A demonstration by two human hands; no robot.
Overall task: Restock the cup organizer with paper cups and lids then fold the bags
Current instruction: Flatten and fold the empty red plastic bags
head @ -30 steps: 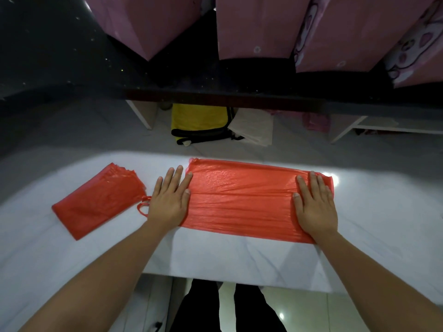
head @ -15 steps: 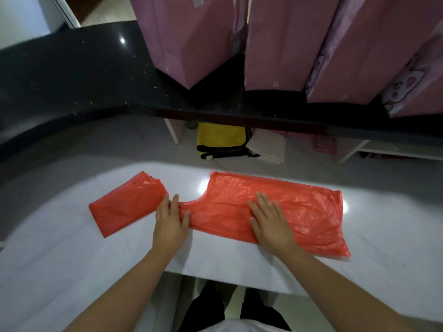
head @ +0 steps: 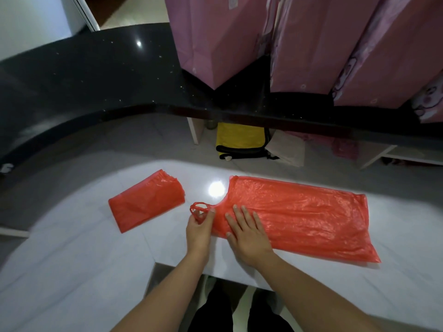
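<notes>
Red plastic bag lies flattened on the white marble table, its handle end toward the folded red bag. Nearest the table's front edge, the right hand presses flat on the flattened bag beside its handles, fingers straight and together. Just left of it, the left hand pinches the bag's looped handles between thumb and fingertips. Farther left lies the folded red bag, apart from both hands. Beyond the flattened bag, a yellow bag sits under a black counter, which carries pink paper bags.
</notes>
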